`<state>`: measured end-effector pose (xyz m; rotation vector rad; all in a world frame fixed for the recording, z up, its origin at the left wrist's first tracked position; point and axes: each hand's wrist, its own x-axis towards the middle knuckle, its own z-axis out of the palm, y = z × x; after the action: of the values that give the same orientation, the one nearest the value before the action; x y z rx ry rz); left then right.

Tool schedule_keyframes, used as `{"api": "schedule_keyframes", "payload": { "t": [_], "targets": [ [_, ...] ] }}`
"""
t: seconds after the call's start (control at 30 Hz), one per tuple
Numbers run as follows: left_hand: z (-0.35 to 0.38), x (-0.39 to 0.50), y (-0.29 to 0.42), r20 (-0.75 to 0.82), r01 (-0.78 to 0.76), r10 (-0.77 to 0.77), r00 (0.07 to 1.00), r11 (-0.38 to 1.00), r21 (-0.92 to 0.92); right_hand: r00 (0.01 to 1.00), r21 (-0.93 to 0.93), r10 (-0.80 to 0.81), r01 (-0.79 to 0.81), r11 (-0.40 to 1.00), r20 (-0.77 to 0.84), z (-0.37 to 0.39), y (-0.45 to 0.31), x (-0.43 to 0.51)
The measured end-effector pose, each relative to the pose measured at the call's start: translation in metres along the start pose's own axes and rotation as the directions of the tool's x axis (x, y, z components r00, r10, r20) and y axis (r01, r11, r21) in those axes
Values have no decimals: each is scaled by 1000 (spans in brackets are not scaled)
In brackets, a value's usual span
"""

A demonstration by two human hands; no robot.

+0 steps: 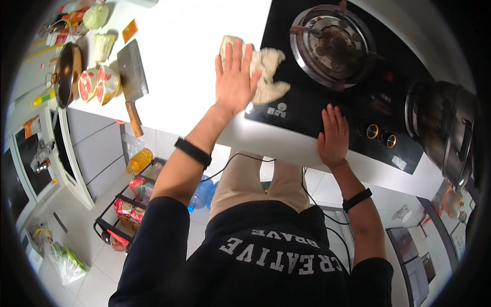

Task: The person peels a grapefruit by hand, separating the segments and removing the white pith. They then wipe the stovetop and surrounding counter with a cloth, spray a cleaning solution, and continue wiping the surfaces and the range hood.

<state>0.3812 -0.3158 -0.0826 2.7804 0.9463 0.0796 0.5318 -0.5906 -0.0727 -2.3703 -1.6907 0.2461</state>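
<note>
A crumpled cream-coloured cloth (pixel 270 78) lies across the left edge of a black glass gas hob (pixel 299 103) and the white worktop (pixel 184 46). Flat on top of the cloth rests my left hand (pixel 234 82), its fingers pointing away from me and the thumb apart. My right hand (pixel 335 134) lies palm down at the hob's front edge, its fingers fairly close together, holding nothing. Beyond it is a round gas burner (pixel 333 46) with a metal ring. Two control knobs (pixel 381 136) are to the right of my right hand.
A cleaver (pixel 133 71) lies on the left worktop, its wooden handle over the front edge. Beside it are a halved grapefruit-like fruit (pixel 108 84), a cut pale vegetable (pixel 104 47), a cabbage (pixel 96 17) and a frying pan (pixel 68 75). A lidded pot (pixel 441 126) stands at the right.
</note>
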Motion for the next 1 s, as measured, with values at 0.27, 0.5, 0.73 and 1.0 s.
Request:
{"api": "schedule_keyframes", "payload": {
  "t": [0.27, 0.5, 0.73, 1.0],
  "targets": [
    [-28, -145, -47, 282, 46, -46, 958, 999, 7, 999, -73, -30, 27, 997, -44, 2, -2, 1],
    [-15, -109, -95, -54, 498, -495, 867, 865, 56, 999, -66, -29, 27, 997, -33, 1, -1, 0],
    [4, -1, 7, -108, 212, -310, 945, 827, -521, 1000, -38, -8, 7, 999, -18, 1, 0, 0],
    [-3, -45, 128, 138, -164, 202, 970, 956, -243, 1000, -2, -11, 11, 1000, -29, 0, 1, 1]
  ]
}}
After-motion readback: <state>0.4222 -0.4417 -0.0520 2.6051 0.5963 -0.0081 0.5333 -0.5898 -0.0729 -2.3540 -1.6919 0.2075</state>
